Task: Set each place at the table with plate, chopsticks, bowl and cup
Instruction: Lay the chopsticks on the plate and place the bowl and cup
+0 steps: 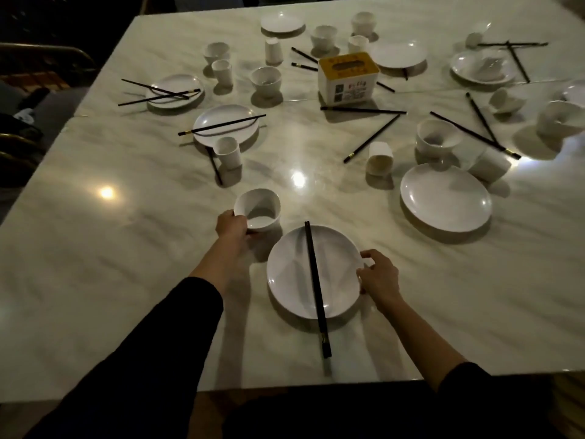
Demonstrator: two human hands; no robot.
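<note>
The near place is under way: the left hand (232,224) has its grip round the bowl (258,210) just far-left of the plate (291,274), the right hand (378,277) pinches the plate's right rim with the chopsticks (316,289) lying across it, and next, I judge, comes fetching a cup (227,152) from mid-tabletop (126,248).

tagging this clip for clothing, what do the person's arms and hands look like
Both arms wear black long sleeves, the left sleeve and right sleeve ending partway along the forearm. The left hand and right hand are bare, with no gloves; wrists show no watch.
</note>
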